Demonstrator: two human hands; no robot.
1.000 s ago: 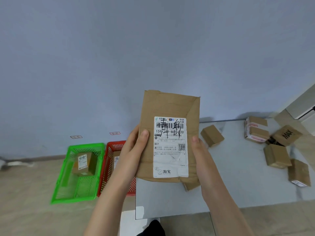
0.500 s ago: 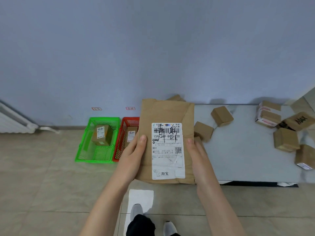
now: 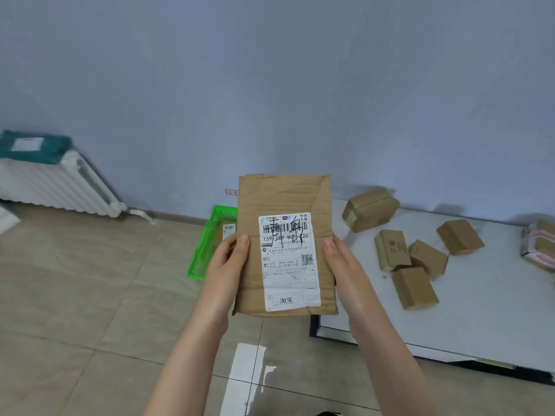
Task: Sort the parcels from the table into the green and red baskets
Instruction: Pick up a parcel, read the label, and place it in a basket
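A flat brown parcel [image 3: 285, 199] with a white shipping label is held upright in front of me by both hands. My left hand [image 3: 226, 265] grips its left edge, thumb on the front. My right hand [image 3: 342, 265] grips its right edge the same way. Behind the parcel's left side the green basket [image 3: 207, 244] stands on the floor with a small labelled box inside. The red basket is hidden behind the parcel. Several small brown parcels [image 3: 414, 288] lie on the white table [image 3: 480, 310] to the right.
A white radiator [image 3: 51, 184] with a teal package [image 3: 33, 145] on top stands along the wall at the left. A pink-taped box [image 3: 540, 247] sits at the table's far right edge. Beige floor tiles spread to the left and below.
The view has swung left and down: the baskets are now behind the parcel, the table sits further right, and the radiator has come into view. Both hands still hold the parcel.
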